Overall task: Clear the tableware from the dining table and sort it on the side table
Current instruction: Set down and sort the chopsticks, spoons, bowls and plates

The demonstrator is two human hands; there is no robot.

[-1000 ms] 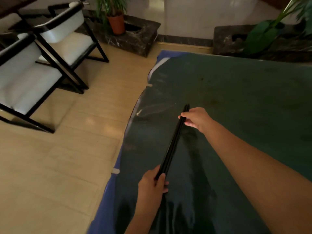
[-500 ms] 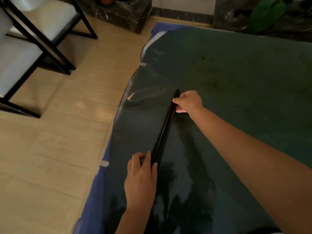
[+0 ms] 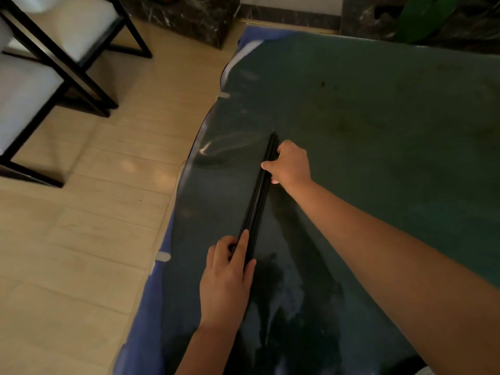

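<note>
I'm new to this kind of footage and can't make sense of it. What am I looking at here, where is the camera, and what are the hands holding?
There is no machine here. A person wears a wide-angle camera on the head, so the single picture looks forward and down at their own two arms.

The dark green surface is a table under a glossy covering. On the pale floor to the left stand chairs with black frames and white cushions.

Both hands hold one bundle of long black chopsticks, low over the table; whether it touches the top I cannot tell. The left hand grips the near end, with fingers curled round it. The right hand holds the bundle near its far end. Nothing else shows on the table.
</note>
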